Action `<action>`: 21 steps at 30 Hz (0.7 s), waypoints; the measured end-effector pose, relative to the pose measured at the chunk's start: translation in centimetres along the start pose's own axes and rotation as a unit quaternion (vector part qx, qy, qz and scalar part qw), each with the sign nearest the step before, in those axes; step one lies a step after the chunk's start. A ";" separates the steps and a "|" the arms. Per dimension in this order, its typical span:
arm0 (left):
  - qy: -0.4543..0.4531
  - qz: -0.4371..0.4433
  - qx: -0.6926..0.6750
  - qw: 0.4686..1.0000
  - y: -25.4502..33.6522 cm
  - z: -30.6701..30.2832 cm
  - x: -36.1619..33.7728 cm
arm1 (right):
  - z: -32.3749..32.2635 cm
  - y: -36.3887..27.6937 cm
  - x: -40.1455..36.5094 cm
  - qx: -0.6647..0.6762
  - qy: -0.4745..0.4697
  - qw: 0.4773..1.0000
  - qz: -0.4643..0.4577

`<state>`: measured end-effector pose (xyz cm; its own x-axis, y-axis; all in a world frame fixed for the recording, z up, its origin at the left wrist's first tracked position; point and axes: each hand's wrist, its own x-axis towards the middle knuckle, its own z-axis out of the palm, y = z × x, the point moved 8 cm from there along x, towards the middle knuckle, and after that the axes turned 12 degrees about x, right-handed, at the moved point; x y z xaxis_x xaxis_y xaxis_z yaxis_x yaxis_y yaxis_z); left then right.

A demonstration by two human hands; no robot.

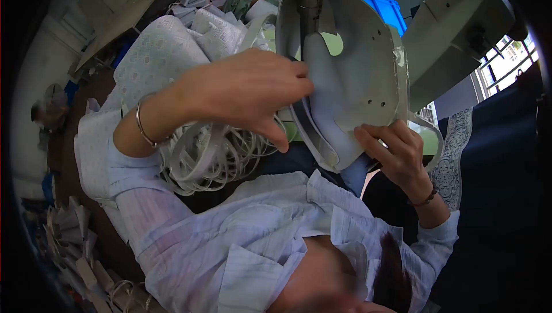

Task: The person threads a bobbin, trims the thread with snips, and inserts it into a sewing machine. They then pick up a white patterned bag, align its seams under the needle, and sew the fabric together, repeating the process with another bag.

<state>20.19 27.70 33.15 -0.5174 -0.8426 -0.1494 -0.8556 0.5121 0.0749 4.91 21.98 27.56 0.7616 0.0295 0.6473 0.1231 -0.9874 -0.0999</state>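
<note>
A white, bag-like piece (368, 71) with a curved shell, small paired holes and a clear film along one edge stands under the sewing machine's needle bar (319, 2). My right hand (397, 149) pinches its lower edge between thumb and fingers. At its left rim is my left hand (247, 91), back turned up, fingers bent against the rim and thumb stretched apart. Whether those fingertips grip anything is hidden. A metal post (309, 17) reaches into the hollow of the piece. Pale strap loops show beside it, one on the right (440, 140).
A tangle of white strips (215, 160) hangs below my left forearm. Patterned white material (158, 48) is piled at left. The machine's head (460, 43) looms at right. A blue crate (379, 8) stands behind. Scraps (75, 238) lie on the floor at lower left.
</note>
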 end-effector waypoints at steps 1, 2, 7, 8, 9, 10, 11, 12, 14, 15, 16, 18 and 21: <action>0.121 -0.005 0.156 0.980 0.9 -0.8 -0.7 | -0.4 -1.0 1.1 -0.007 -0.004 1.000 -0.029; 0.123 0.013 0.172 0.977 2.4 -0.5 -0.8 | -0.6 -2.1 2.0 -0.014 -0.010 0.998 -0.058; -0.049 -0.103 0.140 0.984 3.8 4.0 -0.8 | -1.8 -4.2 5.5 -0.036 0.009 0.996 -0.083; -0.060 -0.122 0.099 0.986 3.5 4.3 -0.8 | -1.9 -4.1 5.9 -0.023 0.011 0.996 -0.084; -0.059 -0.123 0.101 0.986 3.0 4.0 -0.9 | -1.9 -4.0 6.0 -0.024 0.011 0.996 -0.086; -0.048 -0.083 0.082 0.992 2.8 3.3 -0.8 | -1.8 -3.6 6.1 -0.009 -0.002 0.998 -0.068; -0.037 -0.042 0.063 0.996 2.7 2.6 -0.8 | -2.0 -3.4 6.4 -0.002 -0.009 0.998 -0.059; -0.036 -0.042 0.063 0.996 2.0 1.9 -0.8 | -2.3 -3.1 6.6 0.005 -0.016 0.999 -0.049; -0.018 0.021 -0.062 0.998 1.5 0.3 -0.6 | -2.2 -1.5 7.3 -0.010 -0.123 0.992 0.034; -0.017 0.021 -0.061 0.998 0.5 0.3 -0.6 | -2.1 -0.7 7.5 -0.011 -0.123 0.992 0.033; 0.056 -0.030 -0.039 0.997 -1.4 -0.7 -0.6 | -2.8 0.6 8.1 -0.023 -0.057 0.998 0.021; 0.131 -0.079 -0.008 0.988 -3.5 -1.7 -0.5 | -4.4 3.5 9.3 -0.022 0.044 0.999 0.023; 0.365 -0.147 0.171 0.903 -4.4 -5.1 -1.9 | -4.7 7.4 11.1 0.032 0.091 0.986 0.134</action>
<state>24.87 26.22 38.09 -0.2458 -0.7721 0.5860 -0.9680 0.1643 -0.1895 11.31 14.31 37.59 0.6467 -0.2663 0.7148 -0.0228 -0.9434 -0.3308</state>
